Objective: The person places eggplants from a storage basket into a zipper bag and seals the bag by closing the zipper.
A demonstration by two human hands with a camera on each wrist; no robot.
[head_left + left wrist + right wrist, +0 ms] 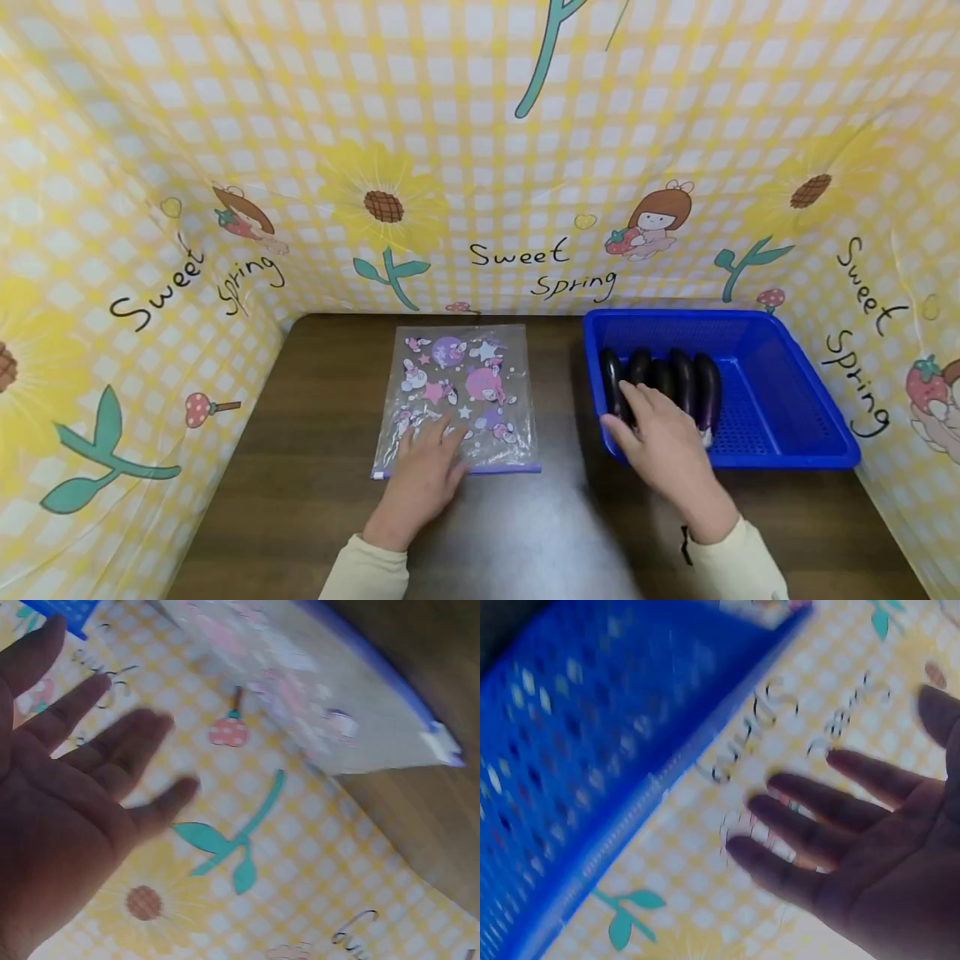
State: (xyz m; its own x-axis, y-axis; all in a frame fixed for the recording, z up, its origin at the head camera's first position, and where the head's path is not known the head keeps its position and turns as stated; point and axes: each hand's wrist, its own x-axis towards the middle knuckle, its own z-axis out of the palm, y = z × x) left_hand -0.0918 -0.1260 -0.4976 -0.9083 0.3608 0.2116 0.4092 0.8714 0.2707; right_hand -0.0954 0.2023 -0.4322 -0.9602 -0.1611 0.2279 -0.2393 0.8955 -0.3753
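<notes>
A clear zip bag [465, 446] printed with pink and purple cartoon figures lies flat on the table, its purple zip edge toward me. Over its lower left part hovers my left hand [423, 483], fingers spread and nothing held; the left wrist view shows the same loose hand [75, 765] beside the bag's white slider [442, 742]. To the right, several dark purple eggplants [707, 387] lie side by side in a blue plastic basket [817, 408]. My right hand [671, 450] reaches over the basket's near left rim, fingers extended above the eggplants and partly hiding them.
A brown wooden table [315, 417] carries both bag and basket. Yellow checked cloth [480, 167] with flowers and lettering walls it in at the back and both sides. A small black item [686, 546] shows beside the right sleeve.
</notes>
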